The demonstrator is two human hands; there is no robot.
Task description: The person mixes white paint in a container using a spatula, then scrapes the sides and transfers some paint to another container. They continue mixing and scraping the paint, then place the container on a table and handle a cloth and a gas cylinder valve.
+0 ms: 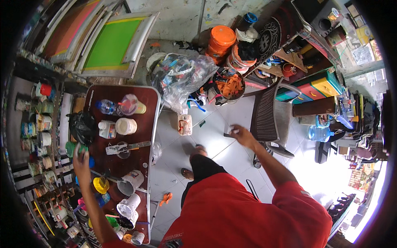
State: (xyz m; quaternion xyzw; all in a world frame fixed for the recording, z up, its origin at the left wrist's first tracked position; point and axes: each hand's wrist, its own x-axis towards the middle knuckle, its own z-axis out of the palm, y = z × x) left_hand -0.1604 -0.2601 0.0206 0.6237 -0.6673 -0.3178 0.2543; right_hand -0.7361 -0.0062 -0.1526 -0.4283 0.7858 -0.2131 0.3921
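My left hand [81, 155] reaches to the table's left edge, at a green container [73, 149]; whether it grips it I cannot tell. Above it lies a black plastic bag [82, 126]. On the brown table [124, 161] are a white bottle [106, 130], a cream tub [126, 126], cups [132, 105], a blue-capped clear bottle [106, 107], a scraper [136, 146] and several paint-stained tubs [132, 180]. My right hand [240, 134] is held out over the floor near the chair, fingers closed on what looks like a small white object.
A wicker chair [264, 115] stands at right. Screen frames [105, 45] lean at upper left. A large plastic bag [178, 78], orange buckets [221, 41] and a white container [184, 125] sit ahead on the tiles. Paint shelves [45, 136] line the left side; coloured drawers [314, 91] stand right.
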